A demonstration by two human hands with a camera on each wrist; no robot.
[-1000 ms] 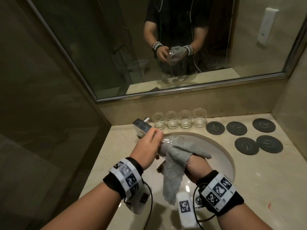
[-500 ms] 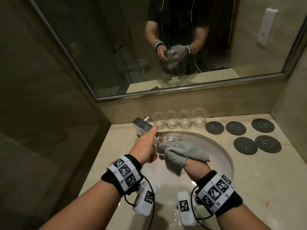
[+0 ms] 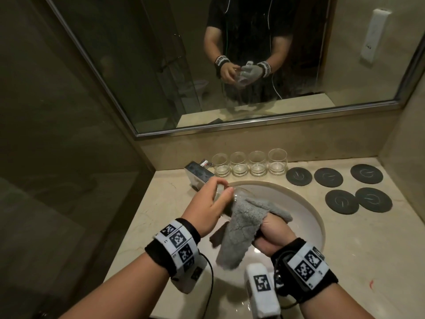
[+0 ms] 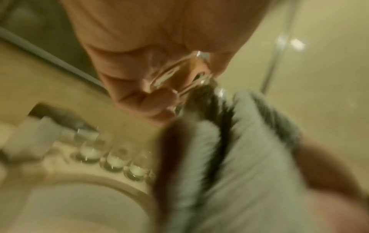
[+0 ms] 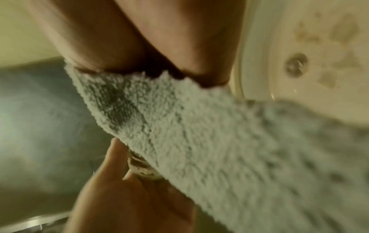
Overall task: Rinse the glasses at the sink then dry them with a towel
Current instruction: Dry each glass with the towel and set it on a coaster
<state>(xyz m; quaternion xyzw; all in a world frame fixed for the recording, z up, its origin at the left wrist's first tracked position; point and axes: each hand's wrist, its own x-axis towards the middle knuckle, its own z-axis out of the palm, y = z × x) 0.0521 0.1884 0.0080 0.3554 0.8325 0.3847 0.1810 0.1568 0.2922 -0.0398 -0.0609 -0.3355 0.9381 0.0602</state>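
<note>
Over the sink point(image 3: 310, 217): glass point(image 3: 239, 194), wet, likely slippery and fragile, left hand point(image 3: 207, 210) clasping its base; right hand point(image 3: 271, 236) bunched inside soft grey towel point(image 3: 239, 229), gripping it.

Five glasses point(image 3: 248, 166), five dark coasters point(image 3: 342, 201), one grey towel point(image 3: 239, 229), one sink point(image 3: 305, 217).

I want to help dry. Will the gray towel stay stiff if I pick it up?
Probably not. The gray towel droops from the right hand over the sink, so it looks floppy. Its fluffy pile suggests it is soft and light. It wraps the glass, so it likely bends easily.
</note>
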